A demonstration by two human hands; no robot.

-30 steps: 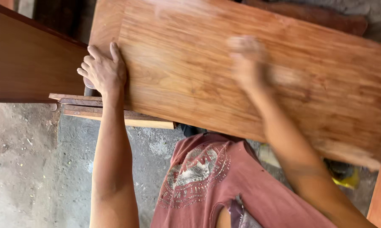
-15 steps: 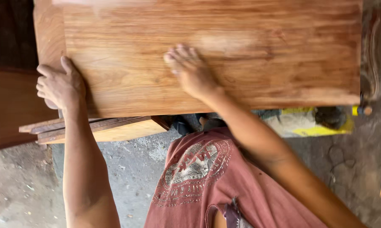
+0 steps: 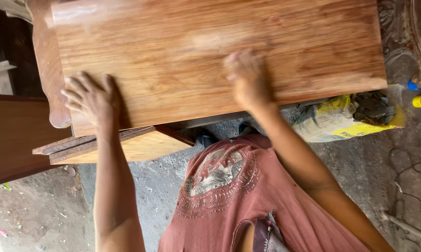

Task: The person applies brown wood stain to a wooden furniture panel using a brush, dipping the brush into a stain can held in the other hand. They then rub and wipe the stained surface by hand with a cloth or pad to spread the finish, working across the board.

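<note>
Both hands palm-down on the wooden panel (image 3: 210,60): left hand (image 3: 91,99) splayed, right hand (image 3: 247,77) blurred.

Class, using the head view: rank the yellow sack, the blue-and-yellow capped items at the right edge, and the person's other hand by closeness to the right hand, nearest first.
Measured from the right hand on the wooden panel:
1. Yellow sack, on the floor to its lower right.
2. Left hand, flat on the panel's left end.
3. Blue-and-yellow capped items, at the far right edge.
The first two are fairly close to call.

We stand in a woodworking shop: a bare wooden panel (image 3: 210,60), stacked boards (image 3: 121,144), a carved frame (image 3: 406,37) and a dusty concrete floor (image 3: 42,210).
</note>
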